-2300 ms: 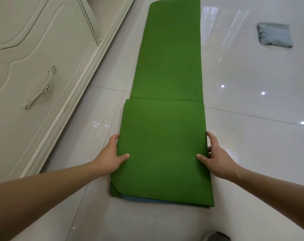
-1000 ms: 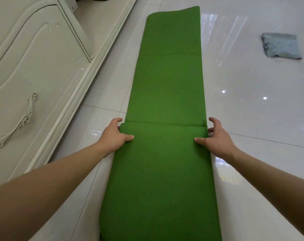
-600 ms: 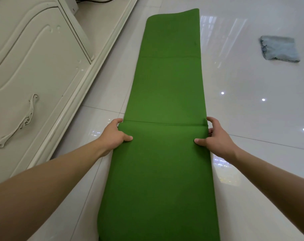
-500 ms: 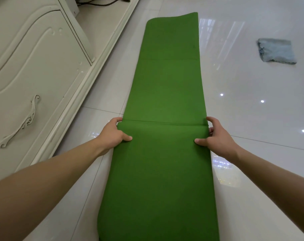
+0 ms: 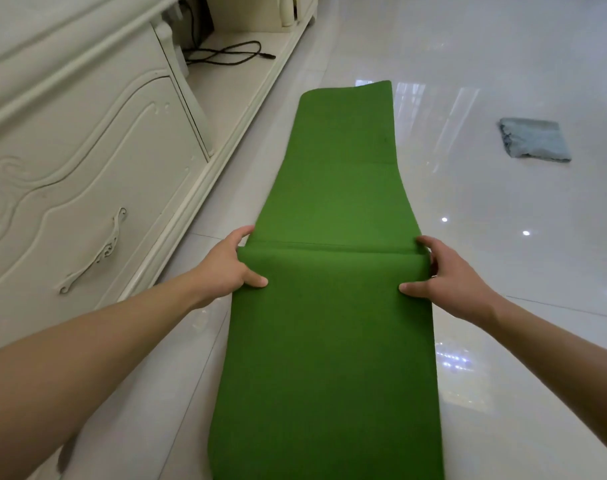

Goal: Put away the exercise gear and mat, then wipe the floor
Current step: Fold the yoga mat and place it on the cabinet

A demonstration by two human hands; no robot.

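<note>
Gripping the green mat's [image 5: 330,341] fold: left hand [image 5: 231,263], right hand [image 5: 444,273].

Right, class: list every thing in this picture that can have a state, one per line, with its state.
green mat: partly folded, far end spread on the floor.
left hand: grips the mat's left edge at the fold.
right hand: grips the right edge at the fold.
grey cloth: lying bunched on the floor, apart from the mat.
cabinet door: shut.
black cable: lying loose on the cabinet's open shelf.

Matt green mat [image 5: 330,341] on glossy tiled floor [image 5: 503,81].
</note>
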